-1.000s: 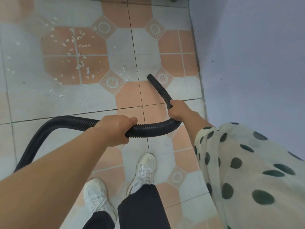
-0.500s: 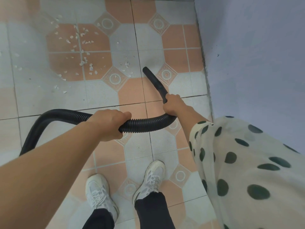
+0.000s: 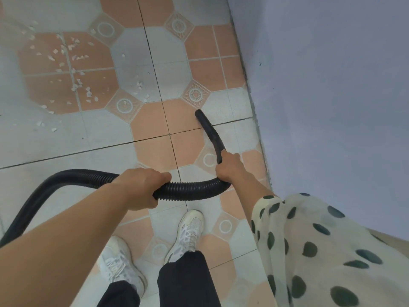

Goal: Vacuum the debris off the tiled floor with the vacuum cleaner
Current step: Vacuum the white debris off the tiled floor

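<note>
You look down at your own arms, legs and a tiled floor (image 3: 66,138) patterned in pale grey and peach. Your left hand (image 3: 141,188) is wrapped around a black ribbed vacuum hose (image 3: 190,191), fingers curled fully closed over the top of it, thumb side toward the right. From that grip the hose runs left and curves down toward the near left edge of the view, passing behind your left forearm. To the right it bends up into your right hand (image 3: 229,167), which is closed around the base of the smooth black nozzle (image 3: 209,129). The nozzle points away from you and slightly left, its open tip close to the floor on a peach tile near the wall (image 3: 332,85); you cannot tell whether the tip touches the tile. The lilac-grey wall fills the right side of the view.

The debris (image 3: 70,63), a scatter of small white scraps, lies on the far left part of the floor, mostly on a large peach octagon, with a few pieces trailing toward the middle. It is well apart from the nozzle tip, which sits to its right and nearer you.

Your right sleeve (image 3: 321,251) is cream with dark green dots. Below, your white sneakers (image 3: 188,233) and dark trousers (image 3: 186,280) stand on the near tiles, right foot slightly ahead.
</note>
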Demonstrator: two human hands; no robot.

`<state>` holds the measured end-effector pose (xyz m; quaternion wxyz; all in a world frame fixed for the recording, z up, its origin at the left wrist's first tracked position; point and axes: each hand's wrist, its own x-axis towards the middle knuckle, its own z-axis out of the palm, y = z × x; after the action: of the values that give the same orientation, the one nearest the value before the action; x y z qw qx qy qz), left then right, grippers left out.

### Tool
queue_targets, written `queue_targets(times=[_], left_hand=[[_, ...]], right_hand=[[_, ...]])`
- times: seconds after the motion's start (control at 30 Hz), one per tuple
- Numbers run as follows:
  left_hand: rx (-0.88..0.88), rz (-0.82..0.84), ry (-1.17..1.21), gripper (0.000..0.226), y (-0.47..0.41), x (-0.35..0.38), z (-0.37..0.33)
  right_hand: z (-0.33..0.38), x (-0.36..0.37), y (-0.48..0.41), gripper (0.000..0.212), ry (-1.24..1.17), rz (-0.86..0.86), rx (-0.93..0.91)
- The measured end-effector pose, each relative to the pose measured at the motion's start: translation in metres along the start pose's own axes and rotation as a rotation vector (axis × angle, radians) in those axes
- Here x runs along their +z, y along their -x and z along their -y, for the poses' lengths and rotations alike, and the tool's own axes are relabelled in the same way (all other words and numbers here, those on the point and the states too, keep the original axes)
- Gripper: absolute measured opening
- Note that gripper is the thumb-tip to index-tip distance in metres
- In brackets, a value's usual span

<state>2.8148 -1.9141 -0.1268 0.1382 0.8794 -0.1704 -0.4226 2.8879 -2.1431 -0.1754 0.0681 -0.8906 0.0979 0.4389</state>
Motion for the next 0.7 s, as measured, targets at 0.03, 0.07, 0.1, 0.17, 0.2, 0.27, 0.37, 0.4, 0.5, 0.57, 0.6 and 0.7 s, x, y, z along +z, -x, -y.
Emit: queue_targets(times=[0.03,0.07,0.1,0.17,0.2,0.27,0.37,0.4,0.5,0.57,0.6,0.7], left_hand=[[0.008,-0.005,-0.005,0.025,-0.004,0.0,-0.004],[0.012,-0.014,-0.007,0.026,-0.006,-0.001,-0.007],[0.012,-0.025,-0.008,0.026,-0.009,-0.001,-0.009],[0.011,-0.051,-0.003,0.027,-0.015,-0.002,-0.014],[0.001,-0.066,0.007,0.026,-0.018,-0.003,-0.014],[-0.022,-0.088,0.041,0.026,-0.021,-0.004,-0.011],[-0.064,-0.114,0.087,0.027,-0.025,-0.005,-0.002],[-0.077,-0.121,0.091,0.027,-0.027,-0.004,0.001],[-0.168,-0.118,0.112,0.026,-0.029,-0.002,0.016],[-0.224,-0.087,0.118,0.025,-0.026,0.0,0.026],[-0.246,-0.083,0.13,0.024,-0.023,0.002,0.031],[-0.269,-0.126,0.131,0.019,-0.019,0.003,0.041]], right_hand=[[-0.005,-0.003,0.0,0.042,-0.011,-0.018,0.019],[-0.009,-0.005,-0.002,0.042,-0.014,-0.03,0.027],[-0.011,-0.009,-0.005,0.042,-0.013,-0.035,0.026],[-0.014,-0.016,-0.012,0.043,-0.012,-0.041,0.008],[-0.014,-0.02,-0.018,0.044,-0.009,-0.046,-0.004],[-0.009,-0.03,-0.027,0.044,0.008,-0.067,-0.017],[0.004,-0.042,-0.042,0.043,0.04,-0.081,-0.051],[0.007,-0.045,-0.046,0.043,0.051,-0.079,-0.066],[0.02,-0.053,-0.057,0.041,0.104,-0.081,-0.132],[0.026,-0.058,-0.063,0.04,0.149,-0.078,-0.173],[0.03,-0.06,-0.066,0.039,0.169,-0.071,-0.192],[0.045,-0.066,-0.073,0.038,0.216,-0.048,-0.247]])
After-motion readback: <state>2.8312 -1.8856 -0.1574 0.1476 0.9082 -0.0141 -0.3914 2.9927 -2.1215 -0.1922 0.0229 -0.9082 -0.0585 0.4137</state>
